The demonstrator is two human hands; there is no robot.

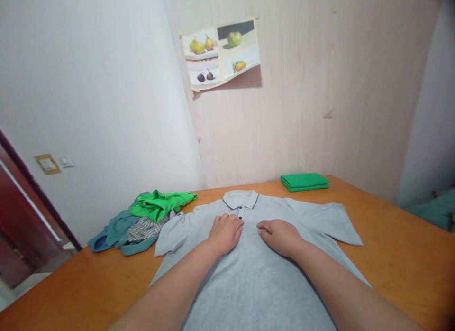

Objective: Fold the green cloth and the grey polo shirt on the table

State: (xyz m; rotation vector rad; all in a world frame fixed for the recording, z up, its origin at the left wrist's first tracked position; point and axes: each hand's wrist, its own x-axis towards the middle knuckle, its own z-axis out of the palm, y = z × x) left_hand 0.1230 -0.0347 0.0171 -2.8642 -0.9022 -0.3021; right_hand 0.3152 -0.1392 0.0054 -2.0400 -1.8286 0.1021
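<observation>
Both your hands rest on the grey polo shirt (256,288), spread front up on the table (401,245) before you; your left hand (225,232) lies palm down, fingers slightly bent, beside the buttons (241,218); your right hand (280,237) is loosely curled, and I cannot tell whether it pinches cloth; for smoothing, light outward strokes would likely serve best, without dragging the collar (241,199); no container shows; the clothes pile (117,229) and folded green cloth (304,181) lie directly on the table.

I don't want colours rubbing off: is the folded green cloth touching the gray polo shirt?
Apart. The head view shows a strip of orange tabletop between the folded green cloth and the gray polo shirt.
</observation>
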